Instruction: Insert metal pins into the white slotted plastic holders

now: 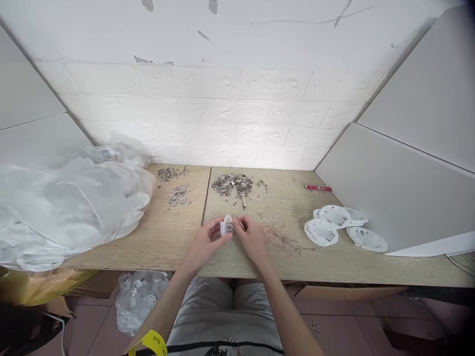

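Observation:
My left hand [208, 242] is closed on a small white round plastic part [226, 226], holding it over the wooden table [282, 257] near its front edge. My right hand [251, 238] sits just right of the part, its fingers pinched at the part's edge on a thin stick-like tool [239, 222]. Right behind my hands lies a pile of small metal pieces [233, 184]. Two smaller heaps of metal pieces [179, 194] lie to the left of it.
A large clear plastic bag [67, 207] of white parts fills the table's left side. Several white round discs [336, 225] lie at the right, with a red pen-like object [318, 188] behind them. Grey panels wall both sides. Another bag [139, 296] sits below the table.

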### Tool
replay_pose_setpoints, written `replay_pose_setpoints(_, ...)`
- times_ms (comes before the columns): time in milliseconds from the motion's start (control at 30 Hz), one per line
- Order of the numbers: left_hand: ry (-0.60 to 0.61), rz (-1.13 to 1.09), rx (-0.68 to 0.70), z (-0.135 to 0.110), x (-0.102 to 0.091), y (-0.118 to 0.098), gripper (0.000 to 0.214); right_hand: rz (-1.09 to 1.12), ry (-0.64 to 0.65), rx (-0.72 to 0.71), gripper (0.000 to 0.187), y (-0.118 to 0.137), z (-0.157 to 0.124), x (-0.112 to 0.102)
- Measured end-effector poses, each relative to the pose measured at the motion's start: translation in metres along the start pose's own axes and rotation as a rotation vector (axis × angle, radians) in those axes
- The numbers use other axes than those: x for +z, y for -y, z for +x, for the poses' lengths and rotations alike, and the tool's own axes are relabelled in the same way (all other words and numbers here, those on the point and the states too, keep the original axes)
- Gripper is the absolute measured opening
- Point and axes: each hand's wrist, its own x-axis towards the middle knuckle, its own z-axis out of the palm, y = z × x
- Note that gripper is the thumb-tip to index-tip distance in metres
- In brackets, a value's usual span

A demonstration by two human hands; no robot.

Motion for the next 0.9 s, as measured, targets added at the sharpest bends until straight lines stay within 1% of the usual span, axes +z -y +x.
replay_pose_setpoints(167,-0.024,0.004,-0.008,0.0003,0.0006,0.0023,0.055,-0.001,0.0,0.023,0.027,0.0014,-0.0017,-0.0011)
replay_pose_setpoints(333,0.007,-0.032,0.02,0.0004,0.0005,0.007,0.058,0.012,-0.002,0.022,0.025,0.0016,-0.0033,-0.001)
replay_pose_setpoints(467,0.013,-0.045,0.016,0.0004,0.0012,0.0089,0.06,0.008,-0.02,0.014,0.025,0.0002,-0.0043,0.0018)
replay_pose_setpoints(667,-0.005,-0.044,0.044,0.0007,0.0033,0.009,0.057,-0.008,-0.061,0.057,0.021,0.0014,-0.0051,0.0059)
replay_pose_setpoints(900,-0.045,-0.066,0.043,0.0002,0.0044,0.0082,0.053,0.003,-0.049,0.022,0.021,0.0016,-0.0063,0.0044)
